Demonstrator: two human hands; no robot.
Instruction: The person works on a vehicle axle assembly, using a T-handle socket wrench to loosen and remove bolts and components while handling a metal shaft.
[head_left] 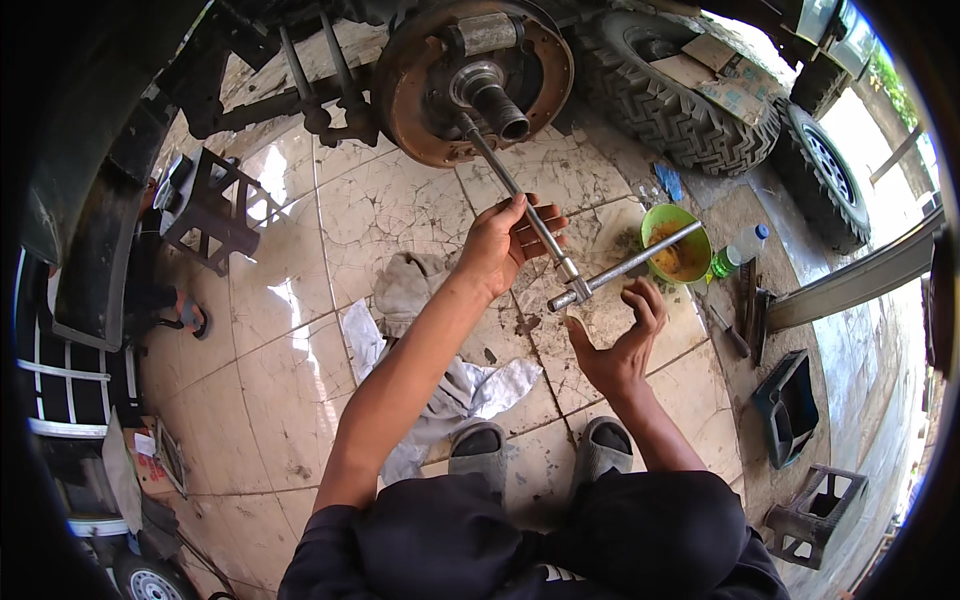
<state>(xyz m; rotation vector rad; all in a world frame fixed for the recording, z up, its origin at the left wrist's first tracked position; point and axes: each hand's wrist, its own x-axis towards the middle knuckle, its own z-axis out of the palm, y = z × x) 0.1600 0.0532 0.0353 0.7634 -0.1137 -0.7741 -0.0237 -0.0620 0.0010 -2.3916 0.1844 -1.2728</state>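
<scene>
From the head view, I am watching a person who is sitting or crouching, both forearms reaching toward a rusty brake assembly (pixel 415 125). A long steel bar (pixel 493 163) is slanting from that assembly, its far end meeting it just below and left of the hub spindle (pixel 500 108). At the near end, a sliding cross handle (pixel 640 262) is passing through the bar's head, most of its length pointing off to the right.

The left hand (pixel 507 242) is cradling the bar partway along; its fingers are lying loosely apart past the shaft rather than clamping. The right hand (pixel 622 340) is hovering just below the cross handle, thumb and fingers spread apart; I cannot tell whether a fingertip is touching the metal.

Beyond the handle's end a green bowl (pixel 668 215) is sitting on the tiles, with a bottle (pixel 745 245) standing near it. A screwdriver (pixel 738 343) is lying farther right. Crumpled grey cloth (pixel 405 285) is spreading beneath the left forearm, and a big treaded tyre (pixel 690 135) is lying beyond the bowl, bearing cardboard (pixel 735 95).
</scene>
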